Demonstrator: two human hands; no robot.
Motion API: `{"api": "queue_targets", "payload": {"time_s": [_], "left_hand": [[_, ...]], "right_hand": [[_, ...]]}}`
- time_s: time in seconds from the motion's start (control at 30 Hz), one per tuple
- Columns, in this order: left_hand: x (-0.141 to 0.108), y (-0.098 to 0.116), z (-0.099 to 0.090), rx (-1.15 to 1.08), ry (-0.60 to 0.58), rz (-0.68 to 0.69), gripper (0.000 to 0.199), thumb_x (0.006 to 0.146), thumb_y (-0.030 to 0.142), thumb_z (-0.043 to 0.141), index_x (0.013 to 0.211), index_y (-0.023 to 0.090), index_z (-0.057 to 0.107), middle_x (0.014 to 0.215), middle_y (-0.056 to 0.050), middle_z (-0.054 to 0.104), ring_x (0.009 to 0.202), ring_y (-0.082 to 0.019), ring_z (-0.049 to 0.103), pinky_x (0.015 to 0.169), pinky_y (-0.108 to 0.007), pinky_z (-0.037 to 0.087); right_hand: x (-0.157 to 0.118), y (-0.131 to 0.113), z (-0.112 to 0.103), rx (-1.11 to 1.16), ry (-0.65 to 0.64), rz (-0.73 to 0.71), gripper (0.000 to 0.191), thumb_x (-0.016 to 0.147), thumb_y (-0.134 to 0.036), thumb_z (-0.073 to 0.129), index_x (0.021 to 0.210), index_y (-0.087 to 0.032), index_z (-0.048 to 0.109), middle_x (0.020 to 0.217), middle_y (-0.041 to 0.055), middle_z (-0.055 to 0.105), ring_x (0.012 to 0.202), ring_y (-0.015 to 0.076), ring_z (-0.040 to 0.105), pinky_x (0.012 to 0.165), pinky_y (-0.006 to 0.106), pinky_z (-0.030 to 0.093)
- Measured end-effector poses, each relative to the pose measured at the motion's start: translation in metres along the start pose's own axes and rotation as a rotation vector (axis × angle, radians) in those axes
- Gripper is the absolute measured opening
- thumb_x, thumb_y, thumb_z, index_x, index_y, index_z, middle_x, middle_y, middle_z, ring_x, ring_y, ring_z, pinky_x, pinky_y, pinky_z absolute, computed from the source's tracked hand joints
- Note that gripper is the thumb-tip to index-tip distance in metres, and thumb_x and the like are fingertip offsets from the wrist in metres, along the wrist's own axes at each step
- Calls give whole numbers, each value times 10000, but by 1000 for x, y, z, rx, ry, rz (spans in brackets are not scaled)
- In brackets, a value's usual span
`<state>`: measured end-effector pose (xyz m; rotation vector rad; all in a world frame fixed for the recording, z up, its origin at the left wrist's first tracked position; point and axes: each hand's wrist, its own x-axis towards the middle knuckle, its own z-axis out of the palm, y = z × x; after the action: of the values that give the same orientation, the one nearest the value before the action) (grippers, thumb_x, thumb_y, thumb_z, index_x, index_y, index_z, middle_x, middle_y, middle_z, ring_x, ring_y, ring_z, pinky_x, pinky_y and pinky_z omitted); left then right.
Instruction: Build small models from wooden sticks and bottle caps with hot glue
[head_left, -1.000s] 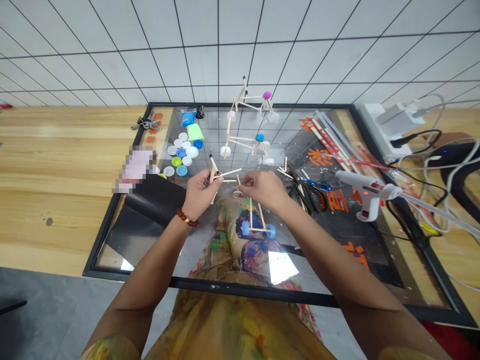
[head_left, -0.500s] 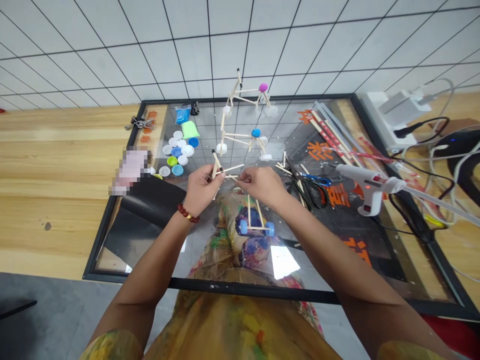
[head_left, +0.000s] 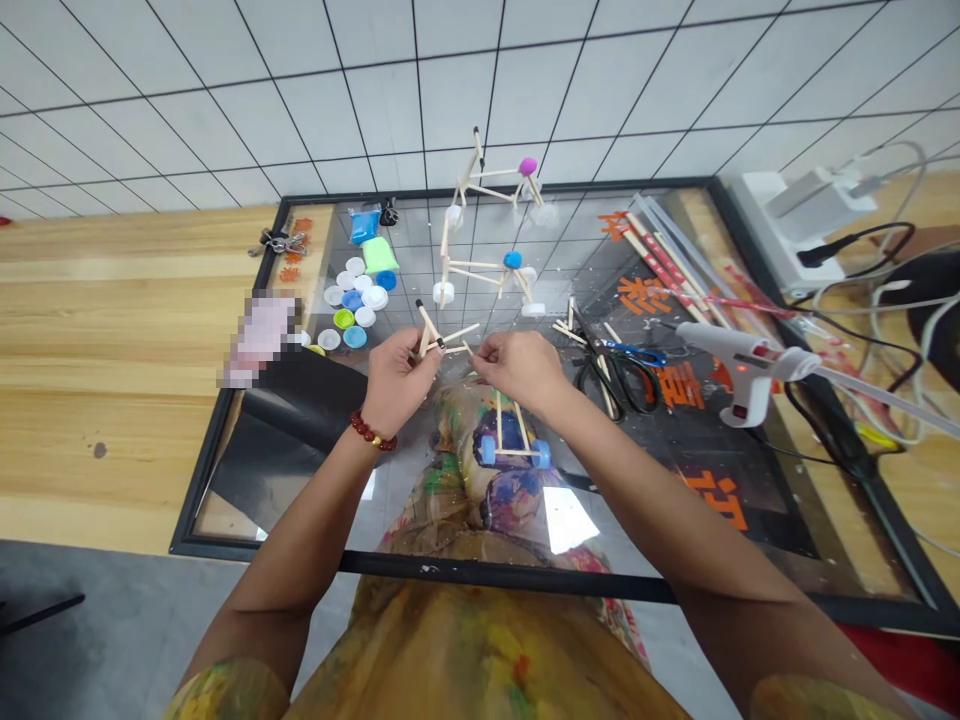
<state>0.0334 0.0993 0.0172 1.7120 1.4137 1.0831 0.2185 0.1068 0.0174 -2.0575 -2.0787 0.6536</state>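
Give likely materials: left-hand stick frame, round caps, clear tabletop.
Stick frame: probably unpainted wood, matte; pale tan, straight pieces.
Round caps: likely plastic, smooth; solid colours, raised rims.
Clear tabletop: glass or acrylic, can't tell which; glossy, reflecting the tiled-looking wall.

The stick frame is bare, matt wood. The tabletop is smooth, grained wood; the clear panel is glossy and reflective. The glue gun and caps are smooth plastic.

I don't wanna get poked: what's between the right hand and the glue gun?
The head view shows black-handled scissors, wooden sticks and an unclear blue object between the right hand and the glue gun.
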Motion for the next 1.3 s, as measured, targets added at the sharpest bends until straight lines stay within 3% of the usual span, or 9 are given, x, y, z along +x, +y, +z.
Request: {"api": "queue_targets", "payload": {"time_s": [0.8, 1.03, 1.3], "left_hand": [[2, -2, 5, 66, -22, 83, 107, 851, 256, 613, 833, 176, 682, 742, 15, 647, 663, -115, 540, 635, -240, 418], [3, -2, 6, 59, -17, 94, 97, 839, 239, 615, 817, 177, 686, 734, 19, 653, 673, -116, 564, 652, -242, 439], [2, -1, 5, 98, 2, 62, 160, 790, 304, 674, 889, 180, 693, 816, -9, 713, 720, -143, 623, 690, -271, 494]], "right_hand": [[2, 1, 4, 4, 11, 21, 241, 852, -381, 572, 882, -248, 770, 846, 43, 772, 814, 232, 680, 613, 298, 342], [3, 3, 3, 70, -6, 3, 208, 855, -359, 613, 872, -216, 763, 812, 44, 762, 755, 190, 661, 614, 276, 355], [2, 5, 0, 81, -3, -11, 245, 833, -393, 676, 958, -192, 740, 837, 48, 751, 740, 179, 643, 626, 269, 360]]}}
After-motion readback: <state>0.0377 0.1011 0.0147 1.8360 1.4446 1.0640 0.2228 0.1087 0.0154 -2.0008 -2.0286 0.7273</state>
